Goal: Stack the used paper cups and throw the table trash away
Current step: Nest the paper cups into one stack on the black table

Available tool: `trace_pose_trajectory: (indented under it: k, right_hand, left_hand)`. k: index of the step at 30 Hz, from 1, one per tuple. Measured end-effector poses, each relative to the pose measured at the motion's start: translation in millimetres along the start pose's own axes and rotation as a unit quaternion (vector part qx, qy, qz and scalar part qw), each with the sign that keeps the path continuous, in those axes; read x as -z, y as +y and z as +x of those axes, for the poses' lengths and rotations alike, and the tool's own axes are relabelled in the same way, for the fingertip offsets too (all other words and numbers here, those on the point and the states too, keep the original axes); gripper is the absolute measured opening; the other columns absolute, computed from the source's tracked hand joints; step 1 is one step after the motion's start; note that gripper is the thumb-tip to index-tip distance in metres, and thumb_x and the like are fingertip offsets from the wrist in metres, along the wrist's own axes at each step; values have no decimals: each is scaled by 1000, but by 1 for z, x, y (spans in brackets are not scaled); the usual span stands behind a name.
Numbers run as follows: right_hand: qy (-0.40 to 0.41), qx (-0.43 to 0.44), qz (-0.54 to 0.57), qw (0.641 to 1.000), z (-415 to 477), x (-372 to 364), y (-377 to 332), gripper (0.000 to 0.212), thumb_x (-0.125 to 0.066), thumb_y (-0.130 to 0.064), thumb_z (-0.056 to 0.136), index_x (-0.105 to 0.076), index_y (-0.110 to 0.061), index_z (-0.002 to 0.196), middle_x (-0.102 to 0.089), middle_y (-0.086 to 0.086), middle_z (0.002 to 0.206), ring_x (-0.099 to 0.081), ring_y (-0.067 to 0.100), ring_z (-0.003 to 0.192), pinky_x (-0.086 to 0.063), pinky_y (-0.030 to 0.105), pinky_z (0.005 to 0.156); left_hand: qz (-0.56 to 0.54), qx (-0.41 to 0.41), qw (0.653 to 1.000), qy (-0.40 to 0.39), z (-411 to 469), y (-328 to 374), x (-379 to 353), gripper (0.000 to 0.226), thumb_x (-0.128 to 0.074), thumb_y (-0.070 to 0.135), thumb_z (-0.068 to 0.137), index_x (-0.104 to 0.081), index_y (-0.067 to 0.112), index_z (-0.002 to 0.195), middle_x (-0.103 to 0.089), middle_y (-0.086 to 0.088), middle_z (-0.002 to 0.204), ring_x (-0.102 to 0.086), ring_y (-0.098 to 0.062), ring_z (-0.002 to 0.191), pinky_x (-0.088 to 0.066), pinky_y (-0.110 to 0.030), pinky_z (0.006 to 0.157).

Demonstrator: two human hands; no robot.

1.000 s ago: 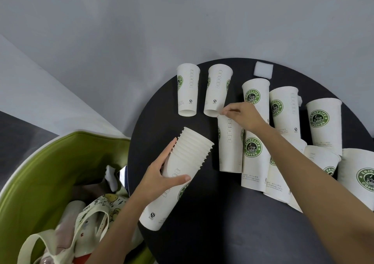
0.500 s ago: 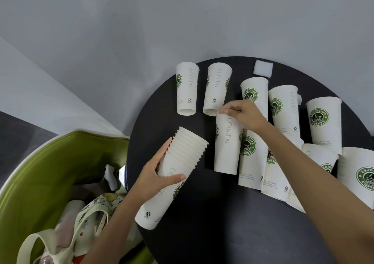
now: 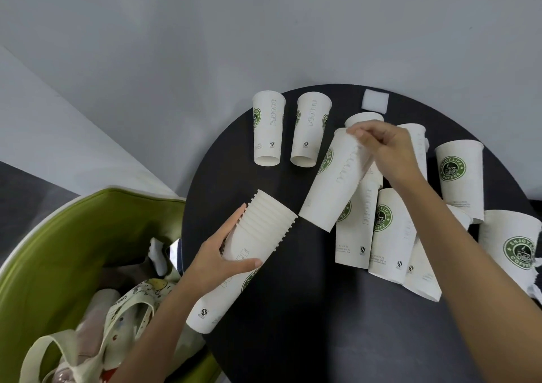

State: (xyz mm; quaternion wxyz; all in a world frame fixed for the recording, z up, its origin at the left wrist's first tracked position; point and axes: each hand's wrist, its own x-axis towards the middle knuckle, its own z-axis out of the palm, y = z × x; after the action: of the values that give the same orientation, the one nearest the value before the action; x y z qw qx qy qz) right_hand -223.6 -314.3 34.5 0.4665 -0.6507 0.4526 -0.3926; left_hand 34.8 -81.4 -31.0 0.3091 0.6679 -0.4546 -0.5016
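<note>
My left hand [image 3: 217,262] grips the stack [image 3: 264,236]; my right hand [image 3: 387,150] pinches 1 cup [image 3: 331,189]. Many loose cups [image 3: 459,174] lie unstacked.

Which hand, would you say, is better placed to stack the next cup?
Right: the right hand holds a white paper cup, base pointing toward the nested cup stack in the left hand.

Two arms show over the near side of the table [image 3: 322,347]. The left arm [image 3: 152,332] and the right arm [image 3: 475,265] are both bare, with skin showing as far up as can be seen. The left grip [image 3: 217,261] has a short, plain thumbnail. The right grip [image 3: 387,150] is bare too, a bit blurry.
</note>
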Motion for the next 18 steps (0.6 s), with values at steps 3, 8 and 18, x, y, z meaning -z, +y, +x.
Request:
trace_pose_trajectory:
  k: [3, 8, 18]
  right_hand:
    - [56, 19, 11, 998, -2, 8, -6, 15, -56, -6, 92, -69, -13, 92, -69, -23, 82, -60, -5, 85, -42, 11, 81]
    - [82, 33, 32, 996, -11, -2, -12, 15, -55, -4, 92, -69, -8, 96, -69, -21, 83, -60, -1, 87, -42, 12, 82]
    - [-18, 4, 52, 998, -53, -53, -19, 23, -53, -3, 93, -69, -19, 92, -69, -15, 92, -60, -1, 89, -40, 10, 82]
  left_hand:
    - [3, -2, 1000, -9, -3, 0, -2, 100, -87, 27, 70, -26, 52, 146, -36, 40, 142, -35, 18, 129, -33, -15, 104]
    - [-1, -13, 1000, -14, -10, 5, -8, 101, -88, 25, 70, -27, 50, 146, -36, 41, 142, -34, 19, 130, -31, -8, 101]
    - [-5, -36, 999, -16, -16, 19, -14, 101, -88, 26, 69, -27, 49, 146, -36, 41, 142, -33, 19, 130, -30, -3, 100]
